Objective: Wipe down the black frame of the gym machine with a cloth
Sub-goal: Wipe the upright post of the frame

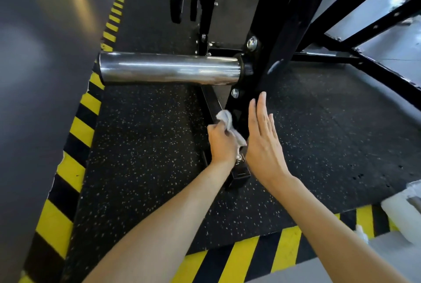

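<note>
head view: left hand (222, 140) grips grey cloth (230, 126) against black frame (280, 39); right hand (264, 137) flat, fingers straight.

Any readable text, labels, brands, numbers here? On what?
None readable. The black steel machine frame, chrome weight-plate sleeve and grey wiping cloth show no lettering. The yellow-and-black hazard striping on the floor is a pattern only, no words.

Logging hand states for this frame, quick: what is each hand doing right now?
Left hand: closed on the grey cloth, at the black frame.
Right hand: open, fingers straight, holding nothing.
</note>
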A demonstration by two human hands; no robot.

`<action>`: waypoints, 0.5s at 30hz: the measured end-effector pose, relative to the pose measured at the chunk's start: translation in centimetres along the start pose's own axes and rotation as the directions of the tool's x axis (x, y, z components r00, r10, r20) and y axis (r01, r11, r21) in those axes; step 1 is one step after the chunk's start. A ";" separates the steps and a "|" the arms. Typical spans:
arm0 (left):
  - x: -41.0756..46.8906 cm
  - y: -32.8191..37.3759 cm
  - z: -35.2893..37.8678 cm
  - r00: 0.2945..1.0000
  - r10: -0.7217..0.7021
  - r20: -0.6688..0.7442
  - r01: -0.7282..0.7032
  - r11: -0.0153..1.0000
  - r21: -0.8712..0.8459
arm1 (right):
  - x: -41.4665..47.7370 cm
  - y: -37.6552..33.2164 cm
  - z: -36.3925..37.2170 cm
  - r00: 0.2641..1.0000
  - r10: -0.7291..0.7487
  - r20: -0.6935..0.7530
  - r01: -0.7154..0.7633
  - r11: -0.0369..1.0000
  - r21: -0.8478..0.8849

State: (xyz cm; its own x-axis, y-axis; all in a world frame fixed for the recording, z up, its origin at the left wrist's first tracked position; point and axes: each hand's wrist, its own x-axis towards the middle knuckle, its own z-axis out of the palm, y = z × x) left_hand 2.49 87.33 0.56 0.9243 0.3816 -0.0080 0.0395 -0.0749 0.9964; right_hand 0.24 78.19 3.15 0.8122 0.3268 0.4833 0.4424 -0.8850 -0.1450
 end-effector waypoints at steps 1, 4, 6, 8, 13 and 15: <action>0.8 -0.4 -0.5 0.999 -0.009 0.050 0.008 1.000 0.026 | 0.0 0.1 -0.3 0.999 0.017 0.036 -0.016 0.999 -0.035; 2.9 1.7 -1.1 0.988 0.085 0.126 -0.086 0.996 0.003 | -0.2 0.3 -1.1 0.996 0.016 0.088 -0.011 0.998 -0.059; 2.5 2.8 -0.6 0.985 0.155 0.080 -0.154 0.988 -0.016 | -0.2 0.5 -0.6 0.997 0.012 0.076 -0.004 0.995 -0.104; 1.5 0.8 -0.3 0.984 0.162 0.069 -0.167 0.983 0.072 | -0.6 0.5 0.0 0.996 0.036 0.081 -0.023 0.987 -0.161; 1.5 -5.5 -1.4 0.975 -0.046 0.217 -0.056 0.897 0.438 | -1.7 0.1 1.8 0.986 0.023 0.167 0.012 0.979 -0.204; 1.7 -3.0 -1.1 0.981 0.055 0.186 -0.105 0.957 0.269 | -2.1 0.3 2.3 0.977 0.059 0.203 -0.024 0.985 -0.170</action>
State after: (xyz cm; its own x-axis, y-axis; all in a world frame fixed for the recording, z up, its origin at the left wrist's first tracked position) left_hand 3.51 89.18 -2.35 0.9795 0.1988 0.0314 0.0431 -0.3597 0.9321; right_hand -0.43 77.99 0.14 0.8970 0.3346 0.2888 0.3516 -0.9361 -0.0075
